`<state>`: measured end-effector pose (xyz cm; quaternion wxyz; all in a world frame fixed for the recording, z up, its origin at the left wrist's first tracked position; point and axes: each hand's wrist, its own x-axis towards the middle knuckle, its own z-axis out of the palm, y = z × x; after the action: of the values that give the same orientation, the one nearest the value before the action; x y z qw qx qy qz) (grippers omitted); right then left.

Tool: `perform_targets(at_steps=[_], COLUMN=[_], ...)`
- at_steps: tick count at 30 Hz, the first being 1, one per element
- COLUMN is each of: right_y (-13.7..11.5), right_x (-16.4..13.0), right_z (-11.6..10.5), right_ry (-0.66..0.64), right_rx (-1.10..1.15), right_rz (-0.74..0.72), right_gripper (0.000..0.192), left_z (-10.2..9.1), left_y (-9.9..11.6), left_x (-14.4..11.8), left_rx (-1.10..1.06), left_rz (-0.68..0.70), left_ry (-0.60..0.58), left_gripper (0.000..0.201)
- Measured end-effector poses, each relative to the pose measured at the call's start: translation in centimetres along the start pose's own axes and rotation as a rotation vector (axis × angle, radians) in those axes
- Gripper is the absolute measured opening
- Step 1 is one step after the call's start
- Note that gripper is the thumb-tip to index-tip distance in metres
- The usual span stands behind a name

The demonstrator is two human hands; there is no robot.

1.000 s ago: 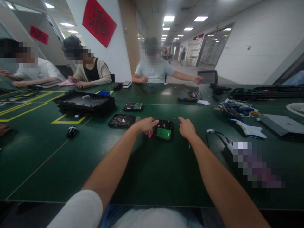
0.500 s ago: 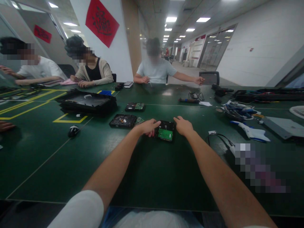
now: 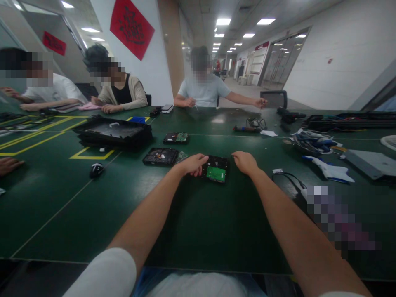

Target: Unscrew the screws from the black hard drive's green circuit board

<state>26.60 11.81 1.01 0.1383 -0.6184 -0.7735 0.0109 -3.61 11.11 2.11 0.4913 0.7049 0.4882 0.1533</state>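
Both arms are reaching out across the green table (image 3: 93, 222), and a hard drive (image 3: 215, 168) is lying circuit-board side up between the two hands. The left hand (image 3: 192, 164) is resting against the drive's left edge, fingers loosely curled and thumb stretched toward the casing; it looks to be touching the edge rather than gripping it. The right hand (image 3: 246, 161) is sitting at the drive's far right corner, fingers curled and close together, touching or just short of the casing; whether it is pinching anything there I cannot tell.

To my eye the person is squaring up to take hold of the drive from both sides. Doing that well would mean pressing on the black metal edges only, keeping the fingertips off the green board, and matching the push from each side so the drive is not skidding across the smooth top.

A second drive (image 3: 160, 156), opened, is lying just to the left of the left hand, and a third one (image 3: 176, 137) farther back. A stack of black trays (image 3: 113, 133) and a mouse (image 3: 96, 169) are sitting well off to the left, and loose cables (image 3: 309, 140) off to the right. Three other people are sitting at the far side, busy with their own hands.
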Motion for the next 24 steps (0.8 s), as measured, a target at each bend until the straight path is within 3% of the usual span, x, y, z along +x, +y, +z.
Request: perform_targets(at_steps=[4, 10, 24], right_y=[0.9, 1.6, 0.9], right_x=[0.2, 1.0, 1.5], right_z=[0.2, 0.7, 0.9], right_ry=[0.04, 0.038, 0.024], right_rx=[0.024, 0.04, 0.076], right_rz=[0.017, 0.088, 0.248], right_gripper=[0.042, 0.031, 0.022], left_z=[0.0, 0.0, 0.1], left_y=[-0.1, -0.2, 0.0], left_x=[0.0, 0.1, -0.1], left_rx=[-0.027, -0.032, -0.033], left_rz=[0.012, 0.034, 0.014], left_ry=[-0.003, -0.003, 0.004], left_gripper=[0.055, 0.054, 0.059])
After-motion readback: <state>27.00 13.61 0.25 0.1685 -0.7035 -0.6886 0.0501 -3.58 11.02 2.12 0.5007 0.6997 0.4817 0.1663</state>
